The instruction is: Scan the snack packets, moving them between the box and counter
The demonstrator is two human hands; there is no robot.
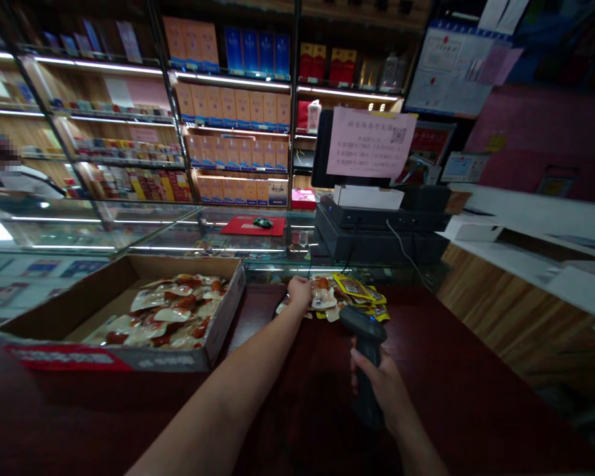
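Note:
My right hand (381,383) is wrapped round the handle of a dark barcode scanner (361,324), whose head points at the pile in front of it. Stretched forward, my left hand (300,291) has its fingers curled down at the left side of the pile, closed on a clear snack packet (322,297) with reddish-brown food inside. Its fingertips are partly hidden. Several yellow packets (352,287) lie at the pile's right side. On the left stands an open cardboard box (223,324) holding many similar clear packets (178,307).
The dark red counter (456,403) spans the front. Behind the pile stand a cash drawer (377,238) and a monitor with a pink notice (369,142). A mouse (262,223) rests on a red mat (231,227). Another person (24,178) is at far left.

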